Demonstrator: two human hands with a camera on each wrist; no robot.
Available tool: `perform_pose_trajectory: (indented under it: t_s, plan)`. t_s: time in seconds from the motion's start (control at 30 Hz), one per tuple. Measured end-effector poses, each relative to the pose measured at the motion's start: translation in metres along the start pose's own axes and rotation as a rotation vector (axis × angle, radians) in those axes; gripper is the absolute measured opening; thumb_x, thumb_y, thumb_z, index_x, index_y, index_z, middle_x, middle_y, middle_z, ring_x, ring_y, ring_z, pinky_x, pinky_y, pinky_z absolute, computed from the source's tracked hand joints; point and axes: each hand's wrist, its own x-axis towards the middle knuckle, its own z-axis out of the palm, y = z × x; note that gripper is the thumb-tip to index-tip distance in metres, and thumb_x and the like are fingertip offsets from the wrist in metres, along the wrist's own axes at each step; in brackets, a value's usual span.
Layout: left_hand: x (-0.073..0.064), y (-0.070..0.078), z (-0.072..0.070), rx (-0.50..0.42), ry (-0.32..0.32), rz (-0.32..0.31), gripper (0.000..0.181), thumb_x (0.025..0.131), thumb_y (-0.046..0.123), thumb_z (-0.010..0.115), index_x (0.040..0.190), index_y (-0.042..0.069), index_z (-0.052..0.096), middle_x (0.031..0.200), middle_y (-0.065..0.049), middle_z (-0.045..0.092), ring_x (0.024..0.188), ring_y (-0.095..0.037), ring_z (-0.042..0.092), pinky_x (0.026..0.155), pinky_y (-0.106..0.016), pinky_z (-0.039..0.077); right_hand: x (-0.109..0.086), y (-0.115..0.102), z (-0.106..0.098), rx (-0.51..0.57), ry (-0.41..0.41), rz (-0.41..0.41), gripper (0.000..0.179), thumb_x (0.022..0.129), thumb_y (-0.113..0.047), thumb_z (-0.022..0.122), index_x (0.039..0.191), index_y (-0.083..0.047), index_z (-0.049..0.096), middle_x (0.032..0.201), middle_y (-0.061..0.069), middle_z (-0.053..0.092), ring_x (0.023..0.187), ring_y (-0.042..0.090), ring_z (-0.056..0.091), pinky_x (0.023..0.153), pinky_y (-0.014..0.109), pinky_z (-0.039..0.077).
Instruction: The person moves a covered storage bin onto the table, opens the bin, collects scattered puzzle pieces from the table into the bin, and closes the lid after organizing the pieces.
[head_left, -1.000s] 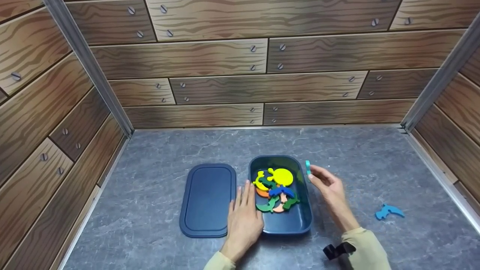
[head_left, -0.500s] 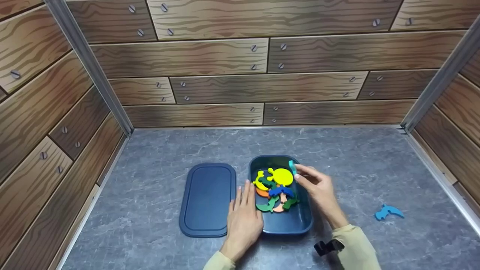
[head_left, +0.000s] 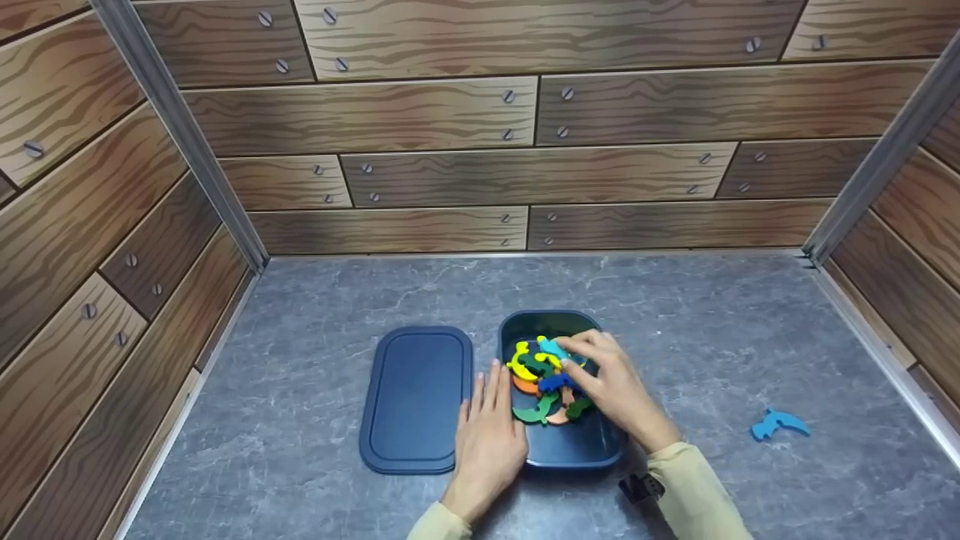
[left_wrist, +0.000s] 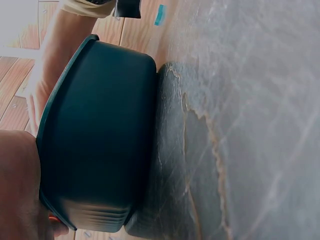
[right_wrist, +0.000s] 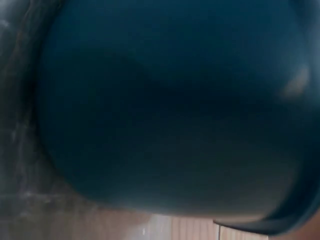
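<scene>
In the head view my right hand (head_left: 615,382) reaches over the right rim of a dark blue plastic box (head_left: 577,450). Its thumb and fingers pinch a flat turquoise toy piece (head_left: 553,348), which overlaps a rounded yellow piece in the box. My left hand (head_left: 491,439) lies with straight fingers along the box's left rim. Inside, several flat, curvy toy pieces are heaped, among them a yellow curved piece (head_left: 521,370), a blue piece (head_left: 553,383) and a green crescent piece (head_left: 532,412). Only the box's outer wall (right_wrist: 165,115) fills the right wrist view, hiding the right fingers.
Left of the box lies its dark blue lid (head_left: 416,401), flat on the grey marbled table (head_left: 300,315). A blue curved toy piece (head_left: 778,424) rests at the right. Wood-patterned walls (head_left: 450,180) enclose the back and sides.
My right hand has moved left from beside the box to over its inside, carrying the turquoise toy piece. The left hand has stayed at the rim.
</scene>
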Motion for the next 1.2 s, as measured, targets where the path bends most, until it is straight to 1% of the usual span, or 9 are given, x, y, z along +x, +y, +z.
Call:
perform_pose_trajectory:
  t_s: [0.13, 0.3, 0.43, 0.57, 0.67, 0.8, 0.9, 1.03, 1.2]
  plan:
    - [0.000, 0.000, 0.000, -0.003, 0.006, -0.003, 0.064, 0.097, 0.019, 0.050, 0.156, 0.011, 0.028, 0.163, -0.001, 0.017, 0.147, -0.028, 0.021, 0.110, -0.057, 0.029, 0.005, -0.003, 0.002, -0.075, -0.074, -0.042, 0.030, 0.091, -0.012, 0.071, 0.121, -0.010, 0.072, 0.104, -0.003, 0.062, 0.094, 0.015, 0.051, 0.078, 0.038, 0.044]
    - [0.001, 0.000, 0.000, 0.009, 0.002, -0.008, 0.065, 0.097, 0.020, 0.051, 0.157, 0.011, 0.027, 0.164, 0.000, 0.016, 0.147, -0.027, 0.020, 0.110, -0.056, 0.029, 0.012, -0.007, 0.003, -0.177, -0.159, -0.092, 0.027, 0.090, -0.012, 0.073, 0.117, -0.011, 0.073, 0.101, -0.001, 0.063, 0.090, 0.018, 0.052, 0.078, 0.037, 0.044]
    - [0.001, 0.000, 0.000, 0.007, 0.001, -0.008, 0.065, 0.096, 0.020, 0.051, 0.156, 0.011, 0.028, 0.164, 0.000, 0.016, 0.147, -0.028, 0.021, 0.110, -0.056, 0.029, 0.016, -0.008, 0.004, -0.227, -0.197, -0.108, 0.028, 0.089, -0.014, 0.073, 0.117, -0.010, 0.073, 0.101, -0.002, 0.064, 0.089, 0.016, 0.051, 0.079, 0.038, 0.044]
    - [0.001, 0.001, 0.000, 0.002, -0.004, -0.011, 0.065, 0.096, 0.020, 0.051, 0.156, 0.011, 0.029, 0.164, 0.000, 0.017, 0.147, -0.028, 0.021, 0.110, -0.057, 0.029, 0.017, -0.007, 0.005, -0.269, -0.211, -0.111, 0.030, 0.088, -0.017, 0.075, 0.118, -0.012, 0.073, 0.103, 0.000, 0.064, 0.091, 0.016, 0.051, 0.081, 0.039, 0.044]
    - [0.001, 0.001, 0.000, 0.002, -0.012, -0.014, 0.065, 0.097, 0.021, 0.051, 0.157, 0.012, 0.028, 0.164, 0.000, 0.015, 0.147, -0.027, 0.020, 0.110, -0.057, 0.028, 0.017, -0.007, 0.005, -0.279, -0.193, -0.103, 0.034, 0.087, -0.020, 0.076, 0.120, -0.014, 0.072, 0.105, 0.001, 0.063, 0.094, 0.018, 0.052, 0.082, 0.039, 0.044]
    - [0.001, 0.001, -0.001, 0.009, -0.014, -0.009, 0.064, 0.098, 0.022, 0.050, 0.157, 0.012, 0.028, 0.164, 0.000, 0.014, 0.148, -0.026, 0.018, 0.112, -0.057, 0.025, 0.015, -0.006, 0.003, -0.253, -0.140, -0.081, 0.035, 0.087, -0.020, 0.077, 0.120, -0.014, 0.072, 0.107, 0.001, 0.062, 0.096, 0.017, 0.052, 0.080, 0.037, 0.046]
    - [0.000, 0.001, -0.002, 0.033, -0.009, 0.001, 0.063, 0.098, 0.022, 0.050, 0.156, 0.011, 0.028, 0.164, 0.000, 0.015, 0.148, -0.025, 0.016, 0.113, -0.057, 0.022, 0.010, -0.004, -0.001, -0.226, -0.103, -0.073, 0.033, 0.087, -0.019, 0.077, 0.119, -0.011, 0.072, 0.107, 0.001, 0.063, 0.094, 0.017, 0.052, 0.077, 0.035, 0.045]
    - [0.000, 0.001, -0.004, 0.072, -0.010, 0.013, 0.063, 0.097, 0.022, 0.048, 0.156, 0.010, 0.028, 0.164, -0.002, 0.015, 0.149, -0.025, 0.014, 0.114, -0.057, 0.020, 0.004, -0.002, -0.008, -0.195, -0.047, -0.084, 0.033, 0.087, -0.014, 0.076, 0.119, -0.007, 0.071, 0.106, 0.004, 0.064, 0.093, 0.019, 0.053, 0.075, 0.036, 0.045]
    - [-0.002, 0.001, -0.006, 0.106, -0.022, 0.021, 0.063, 0.098, 0.023, 0.046, 0.157, 0.010, 0.026, 0.164, -0.004, 0.015, 0.149, -0.024, 0.013, 0.114, -0.057, 0.019, -0.005, -0.001, -0.017, -0.194, 0.025, -0.080, 0.033, 0.087, -0.012, 0.076, 0.119, -0.006, 0.070, 0.108, 0.005, 0.065, 0.096, 0.021, 0.055, 0.080, 0.039, 0.046]
